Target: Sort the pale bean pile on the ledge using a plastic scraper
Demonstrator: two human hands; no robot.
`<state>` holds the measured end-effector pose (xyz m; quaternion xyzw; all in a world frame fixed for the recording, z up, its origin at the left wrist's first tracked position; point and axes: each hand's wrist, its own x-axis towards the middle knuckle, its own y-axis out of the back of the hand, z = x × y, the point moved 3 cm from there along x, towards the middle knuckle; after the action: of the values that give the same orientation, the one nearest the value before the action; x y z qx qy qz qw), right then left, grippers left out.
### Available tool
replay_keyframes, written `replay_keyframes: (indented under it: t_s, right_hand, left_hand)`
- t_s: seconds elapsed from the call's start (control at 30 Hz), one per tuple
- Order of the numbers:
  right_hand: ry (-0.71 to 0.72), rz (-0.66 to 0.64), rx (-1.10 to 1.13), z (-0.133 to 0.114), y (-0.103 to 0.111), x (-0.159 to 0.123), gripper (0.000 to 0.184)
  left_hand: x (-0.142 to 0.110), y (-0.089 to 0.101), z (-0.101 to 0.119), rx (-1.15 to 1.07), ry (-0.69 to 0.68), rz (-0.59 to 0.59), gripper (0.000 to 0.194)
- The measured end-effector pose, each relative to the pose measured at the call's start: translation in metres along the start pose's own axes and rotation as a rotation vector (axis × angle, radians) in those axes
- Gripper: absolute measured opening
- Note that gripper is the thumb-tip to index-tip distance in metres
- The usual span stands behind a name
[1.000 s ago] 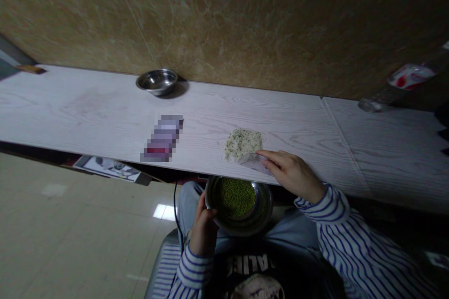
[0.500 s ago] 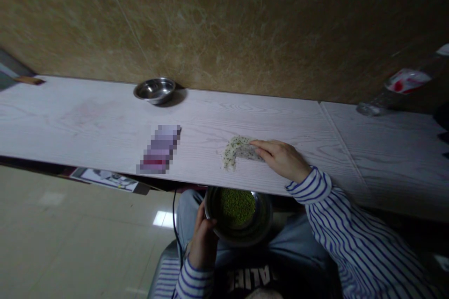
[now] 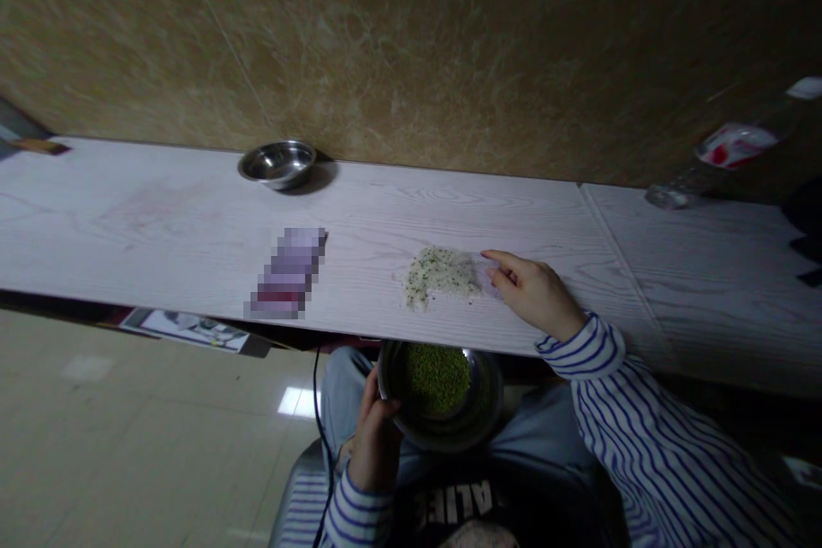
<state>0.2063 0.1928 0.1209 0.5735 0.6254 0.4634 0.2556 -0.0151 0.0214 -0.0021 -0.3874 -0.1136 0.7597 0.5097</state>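
Left hand (image 3: 376, 437) on steel bowl of mung beans (image 3: 485, 411) (shirt lettering (image 3: 453, 497) "ALIE")

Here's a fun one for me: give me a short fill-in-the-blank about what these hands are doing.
The grains in the steel bowl held by the left hand are ____. The speckled pile lies on the ____. That pile is nearest the ____.

Answers: green; table; right hand.
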Motion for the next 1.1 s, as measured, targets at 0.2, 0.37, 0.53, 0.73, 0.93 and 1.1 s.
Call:
replay_keyframes:
  t_s: [0.2,0.37,0.53,0.73,0.93,1.1]
  right_hand:
    - [0.03,-0.067,0.067,-0.01,-0.005,-0.008,0.039]
    - [0.002,-0.013,0.058,-0.004,0.001,-0.008,0.04]
    - [-0.06,0.055,0.014,0.009,0.002,-0.004,0.04]
    - [-0.068,0.048,0.027,0.013,-0.002,-0.003,0.039]
    - [-0.063,-0.023,0.069,0.003,-0.008,-0.005,0.04]
    - [-0.038,-0.071,0.124,-0.006,-0.009,-0.01,0.039]
  left_hand:
    - [0.001,-0.001,0.0,-0.015,-0.023,-0.016,0.054]
    - [0.003,0.002,-0.002,-0.026,-0.019,-0.037,0.052]
    - [0.003,0.002,-0.003,0.008,-0.025,-0.066,0.049]
    - [0.001,0.001,-0.004,-0.022,-0.018,-0.02,0.055]
    - [0.0,0.003,-0.003,-0.01,-0.028,-0.036,0.053]
    - [0.0,0.004,-0.004,-0.002,-0.047,-0.049,0.055]
